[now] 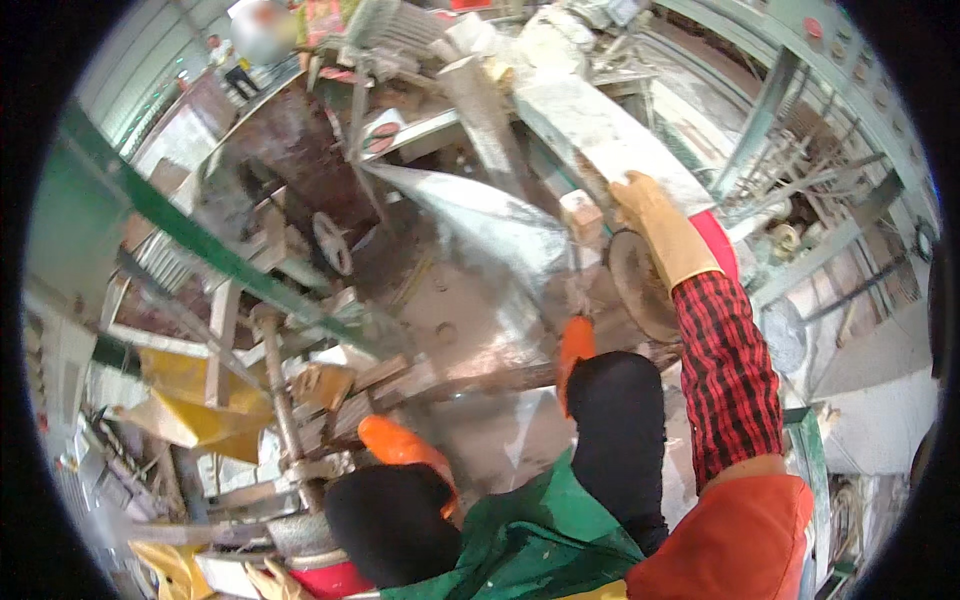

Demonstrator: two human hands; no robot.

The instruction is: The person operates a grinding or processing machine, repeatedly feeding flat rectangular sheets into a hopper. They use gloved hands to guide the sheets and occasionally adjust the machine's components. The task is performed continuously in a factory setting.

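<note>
My right hand (662, 228), in a tan rubber glove, lies at the near end of a long white-topped beam (610, 125). Its fingers bend over the beam's left edge and grip it. A round wheel-like part (640, 285) sits just under that wrist, and a red panel (716, 242) is beside it. At the bottom left, only part of my left hand (275, 580) shows, also in a pale glove. Its fingers look apart, with nothing seen in them, near a red-sided round part (335, 578).
My orange boots (405, 442) stand among boards and dusty machinery. A green rail (220, 245) crosses the left side. A grey sheet (490, 220) slants ahead, and yellow sheeting (205, 405) hangs at left. Metal framing (800, 200) stands at right. A distant person (232, 68) is upper left.
</note>
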